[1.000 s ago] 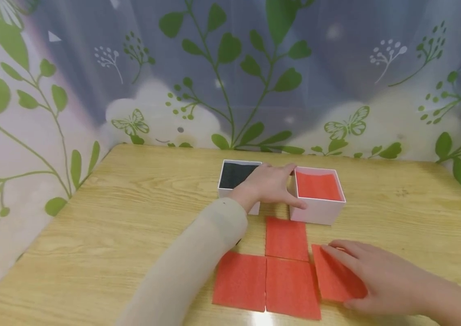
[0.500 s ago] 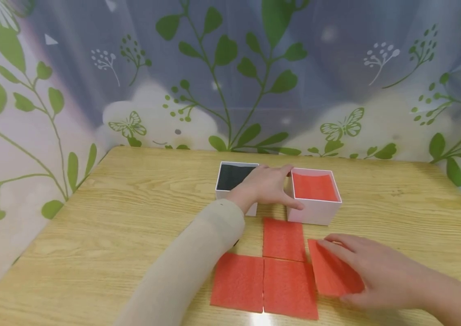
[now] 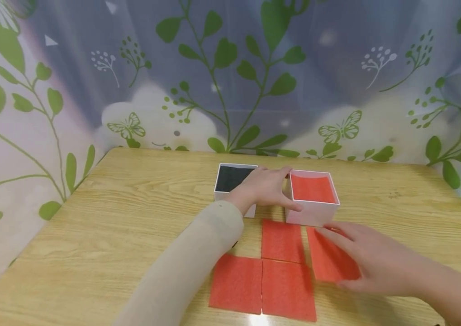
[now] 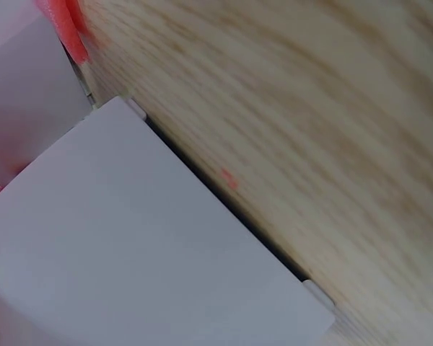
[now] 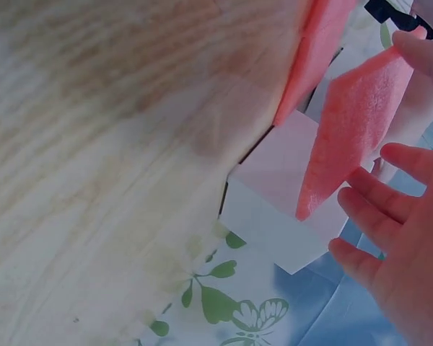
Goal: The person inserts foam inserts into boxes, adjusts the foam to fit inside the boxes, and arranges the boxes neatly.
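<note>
My right hand [image 3: 385, 260] pinches a red felt square [image 3: 330, 256] by its edges between thumb and fingers, above the table at the right. The right wrist view shows this red square [image 5: 361, 122] tilted, its lower tip in front of a white box [image 5: 274, 202]. Between two white boxes lies my left hand [image 3: 268, 185], fingers extended and thumb against the right box [image 3: 313, 213]. That box holds red felt [image 3: 313, 188]. Black felt [image 3: 233, 177] fills the left box [image 3: 250, 212], partly covered by the left hand and wrist. The left fingertips are partly hidden.
Three red felt squares lie on the wooden table [image 3: 132, 217]: one near the boxes [image 3: 282, 241], one at front left [image 3: 236, 284] and one at front middle [image 3: 288, 290]. A dark bit shows beside the left sleeve. A patterned curtain [image 3: 197, 81] hangs behind the table.
My right hand has moved up the view toward the right box, carrying the red felt square beside the farther laid square. The left hand stays between the boxes.
</note>
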{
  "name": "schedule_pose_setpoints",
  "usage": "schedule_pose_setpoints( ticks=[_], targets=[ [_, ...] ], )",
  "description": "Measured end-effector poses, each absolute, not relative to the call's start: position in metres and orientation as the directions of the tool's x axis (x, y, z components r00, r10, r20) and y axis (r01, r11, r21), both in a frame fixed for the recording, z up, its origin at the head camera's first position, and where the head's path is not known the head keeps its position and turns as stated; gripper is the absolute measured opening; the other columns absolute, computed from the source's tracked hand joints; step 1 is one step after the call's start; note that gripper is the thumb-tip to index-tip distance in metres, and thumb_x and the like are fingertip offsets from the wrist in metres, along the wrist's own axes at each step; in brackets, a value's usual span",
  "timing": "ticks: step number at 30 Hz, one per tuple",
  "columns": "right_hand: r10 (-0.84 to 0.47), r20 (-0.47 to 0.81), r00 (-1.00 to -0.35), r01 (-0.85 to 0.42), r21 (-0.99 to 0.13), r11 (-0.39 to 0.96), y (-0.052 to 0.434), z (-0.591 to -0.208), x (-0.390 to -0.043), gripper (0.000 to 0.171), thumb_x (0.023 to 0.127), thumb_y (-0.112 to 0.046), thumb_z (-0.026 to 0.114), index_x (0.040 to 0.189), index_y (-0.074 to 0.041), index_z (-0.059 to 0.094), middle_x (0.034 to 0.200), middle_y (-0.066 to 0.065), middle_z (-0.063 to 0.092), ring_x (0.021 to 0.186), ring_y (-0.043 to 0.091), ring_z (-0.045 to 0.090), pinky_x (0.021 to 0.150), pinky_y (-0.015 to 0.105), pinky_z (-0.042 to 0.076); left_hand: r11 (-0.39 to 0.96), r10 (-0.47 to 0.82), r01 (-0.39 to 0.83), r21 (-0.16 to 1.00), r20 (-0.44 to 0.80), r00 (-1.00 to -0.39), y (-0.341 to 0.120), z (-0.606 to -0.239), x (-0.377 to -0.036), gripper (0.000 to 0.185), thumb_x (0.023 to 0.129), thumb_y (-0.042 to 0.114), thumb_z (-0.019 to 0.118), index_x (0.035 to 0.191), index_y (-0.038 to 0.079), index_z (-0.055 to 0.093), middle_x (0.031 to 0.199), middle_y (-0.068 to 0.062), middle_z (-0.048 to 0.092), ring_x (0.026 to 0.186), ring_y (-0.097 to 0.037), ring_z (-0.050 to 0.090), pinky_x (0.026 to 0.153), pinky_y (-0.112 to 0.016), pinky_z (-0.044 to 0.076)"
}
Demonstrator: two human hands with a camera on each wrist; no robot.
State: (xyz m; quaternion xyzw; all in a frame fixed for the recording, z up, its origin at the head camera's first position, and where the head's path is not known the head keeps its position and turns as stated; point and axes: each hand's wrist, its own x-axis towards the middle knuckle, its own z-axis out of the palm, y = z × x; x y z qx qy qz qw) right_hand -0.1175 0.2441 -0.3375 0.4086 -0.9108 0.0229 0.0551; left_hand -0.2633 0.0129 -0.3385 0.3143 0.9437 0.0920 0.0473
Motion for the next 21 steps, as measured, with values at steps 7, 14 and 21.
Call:
schedule_pose_setpoints(
  ticks=[7,14,21],
  targets=[
    [-0.757,0.176,-0.629,-0.763,0.05,0.645,0.24,-0.335,-0.122,0.092,0.071,-0.049,0.075,0.146,-0.017,0.032,0.133,0.008,0.046,0.116,0.03,0.047,0.09,0.051,0.042,0.785,0.603,0.584,0.206,-0.035,-0.797,0.013,-0.338,-0.262,0.105,0.069,0.075,0.058,0.148,0.015,0.024,0.125,0.011,0.056,0.115,-0.007,0.05,0.108,-0.038,0.023],
    [-0.764,0.191,-0.617,-0.766,0.081,0.638,0.237,-0.33,-0.127,0.091,0.073,-0.054,0.071,0.146,-0.014,0.033,0.14,0.005,0.037,0.12,0.026,0.041,0.095,0.049,0.036,0.78,0.605,0.585,0.221,-0.029,-0.796,0.014,-0.338,-0.262,0.105,0.068,0.076,0.058,0.147,0.016,0.026,0.124,0.012,0.055,0.115,-0.008,0.049,0.108,-0.038,0.023],
    [-0.782,0.216,-0.584,-0.775,0.138,0.617,0.235,-0.324,-0.133,0.089,0.074,-0.055,0.07,0.143,-0.009,0.036,0.137,0.007,0.039,0.115,0.029,0.045,0.093,0.053,0.038,0.782,0.603,0.582,0.223,-0.029,-0.798,0.013,-0.338,-0.263,0.104,0.067,0.076,0.059,0.147,0.016,0.027,0.126,0.01,0.056,0.113,-0.006,0.051,0.108,-0.038,0.023]
  ],
)
